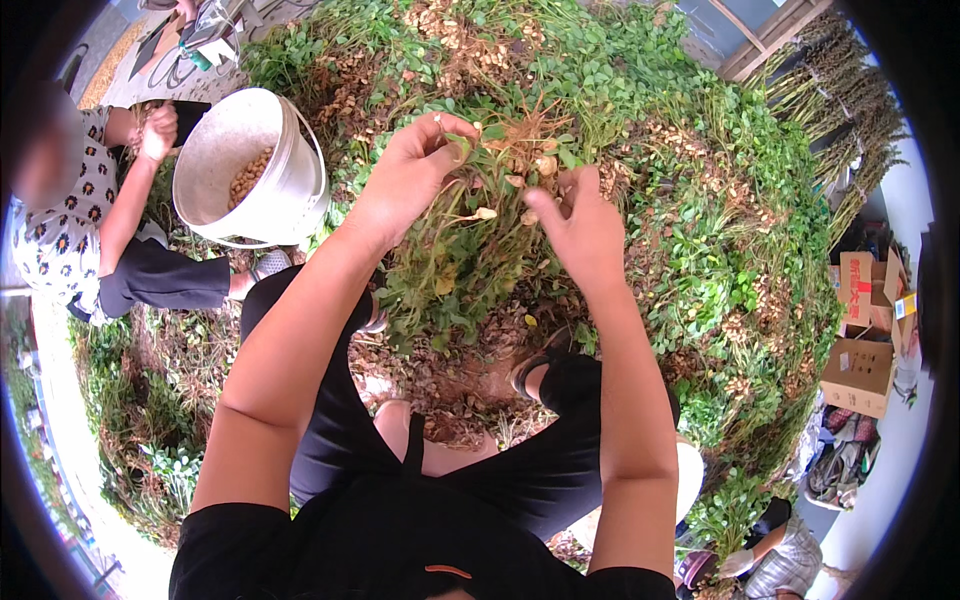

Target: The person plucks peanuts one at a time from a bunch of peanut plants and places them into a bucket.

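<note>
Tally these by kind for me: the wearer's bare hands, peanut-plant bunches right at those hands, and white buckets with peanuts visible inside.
Bare hands: 2 (left hand, right hand)
Peanut-plant bunch: 1
White bucket with peanuts inside: 1
Total: 4

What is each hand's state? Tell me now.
Left hand: curled at the peanut plant; grip cannot be told.
Right hand: open, beside the peanut pods.
</note>
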The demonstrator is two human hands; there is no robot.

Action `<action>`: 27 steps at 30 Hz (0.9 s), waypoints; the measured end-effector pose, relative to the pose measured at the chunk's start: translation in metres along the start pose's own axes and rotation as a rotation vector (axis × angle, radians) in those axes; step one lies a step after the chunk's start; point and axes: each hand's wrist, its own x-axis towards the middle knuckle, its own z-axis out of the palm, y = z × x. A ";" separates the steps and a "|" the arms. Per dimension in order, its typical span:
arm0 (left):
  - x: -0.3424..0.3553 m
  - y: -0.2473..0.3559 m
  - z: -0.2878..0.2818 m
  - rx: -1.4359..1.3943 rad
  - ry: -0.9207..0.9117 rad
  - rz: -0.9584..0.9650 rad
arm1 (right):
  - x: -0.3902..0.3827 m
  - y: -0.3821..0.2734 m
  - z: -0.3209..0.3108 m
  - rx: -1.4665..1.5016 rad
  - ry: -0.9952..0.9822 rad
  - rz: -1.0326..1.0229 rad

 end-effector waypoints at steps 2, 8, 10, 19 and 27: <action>0.000 0.002 -0.002 -0.028 -0.014 -0.010 | -0.003 -0.006 0.007 -0.098 0.017 -0.073; -0.001 0.008 -0.007 -0.083 0.041 -0.103 | -0.003 -0.013 0.016 -0.100 0.204 -0.448; 0.002 0.009 -0.011 -0.048 0.060 -0.130 | -0.002 -0.013 0.014 -0.139 0.183 -0.402; 0.009 -0.003 -0.013 1.065 0.406 0.705 | -0.001 -0.002 0.022 0.728 -0.088 -0.096; -0.020 -0.030 0.030 1.148 -0.253 0.053 | 0.004 -0.007 0.016 0.847 -0.098 -0.048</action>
